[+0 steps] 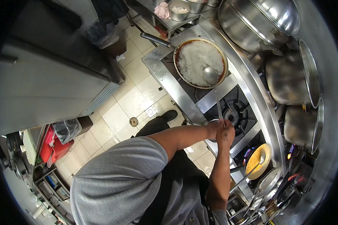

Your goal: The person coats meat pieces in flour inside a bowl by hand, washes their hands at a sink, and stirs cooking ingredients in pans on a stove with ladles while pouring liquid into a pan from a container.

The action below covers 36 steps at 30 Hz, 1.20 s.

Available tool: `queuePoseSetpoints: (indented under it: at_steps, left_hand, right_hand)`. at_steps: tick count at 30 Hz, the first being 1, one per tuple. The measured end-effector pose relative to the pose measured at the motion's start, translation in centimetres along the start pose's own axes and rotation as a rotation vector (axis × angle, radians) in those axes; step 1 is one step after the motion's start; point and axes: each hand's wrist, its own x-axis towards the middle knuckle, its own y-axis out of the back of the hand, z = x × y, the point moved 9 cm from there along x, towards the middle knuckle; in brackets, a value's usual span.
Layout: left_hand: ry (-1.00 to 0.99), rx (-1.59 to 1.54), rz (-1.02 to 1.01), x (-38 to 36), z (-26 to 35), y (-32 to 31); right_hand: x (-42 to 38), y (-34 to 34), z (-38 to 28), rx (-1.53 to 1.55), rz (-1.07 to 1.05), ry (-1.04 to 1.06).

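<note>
My right hand is closed around the long handle of a metal ladle. Pressed against it, my left hand is also closed at the handle's end; its fingers are partly hidden. The ladle's bowl rests at the near side of a wide pan, in pale foam with dark reddish-brown liquid showing around the rim. The pan sits on the far burner, its black handle pointing left. Beneath my hands shows part of a round metal container, mostly covered.
A bare burner lies beside my hands. On the right, a pan of yellow food holds another ladle, with flame beside it. Large steel pots line the back. Behind me stand bins and a metal cabinet on a tiled floor.
</note>
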Motion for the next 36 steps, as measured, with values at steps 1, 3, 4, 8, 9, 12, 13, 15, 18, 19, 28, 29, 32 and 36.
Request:
queuePoseSetpoints:
  at_steps: [1,3,4,8,9,12,13,15,18,19,28,29,32,36]
  left_hand:
    - [0.004,-0.011,-0.018,0.0,0.0,0.0]
    - [0.028,-0.005,-0.029,0.3,-0.8,-0.8]
    - [0.04,-0.002,-0.035,0.5,-1.2,-1.2]
    - [-0.05,0.136,0.057,1.4,-2.6,-3.2]
    - [-0.104,0.148,0.112,1.4,-2.5,-3.3]
    - [-0.086,-0.056,0.039,1.4,-2.4,-3.1]
    - [-0.05,-0.164,-0.025,1.2,-2.2,-2.8]
    - [-0.054,-0.096,-0.039,0.7,-1.1,-1.6]
    - [-0.05,-0.149,0.004,-0.3,0.7,0.6]
    - [-0.047,-0.193,0.03,-0.4,1.0,1.2]
    - [-0.036,-0.068,0.089,0.9,-0.6,-0.6]
    - [-0.024,-0.061,0.079,1.1,-0.6,-0.7]
    - [-0.011,-0.059,0.075,1.4,-0.8,-0.6]
    - [0.0,-0.056,0.075,1.8,-0.8,-0.8]
  right_hand:
    - [0.0,-0.1,0.1,0.005,-0.003,0.0]
    - [0.0,-0.3,0.2,0.016,0.004,0.009]
    - [0.0,-0.3,0.2,0.022,0.008,0.014]
    - [-0.1,-0.5,0.2,0.0,-0.009,0.009]
    - [-0.1,-0.5,0.2,0.005,-0.008,0.012]
    - [-0.1,-0.6,0.2,0.023,-0.002,0.017]
    - [-0.1,-0.6,0.1,0.031,0.0,0.018]
    - [-0.1,-0.8,0.3,0.038,-0.014,0.001]
    - [0.1,-1.1,0.7,0.071,-0.025,-0.017]
    - [0.1,-1.2,0.9,0.086,-0.027,-0.022]
    - [1.0,-2.4,1.0,0.15,-0.082,-0.021]
    - [1.1,-2.6,1.0,0.16,-0.091,-0.02]
    - [1.4,-3.2,1.2,0.184,-0.105,-0.011]
    - [1.3,-4.0,1.3,0.308,-0.163,-0.043]
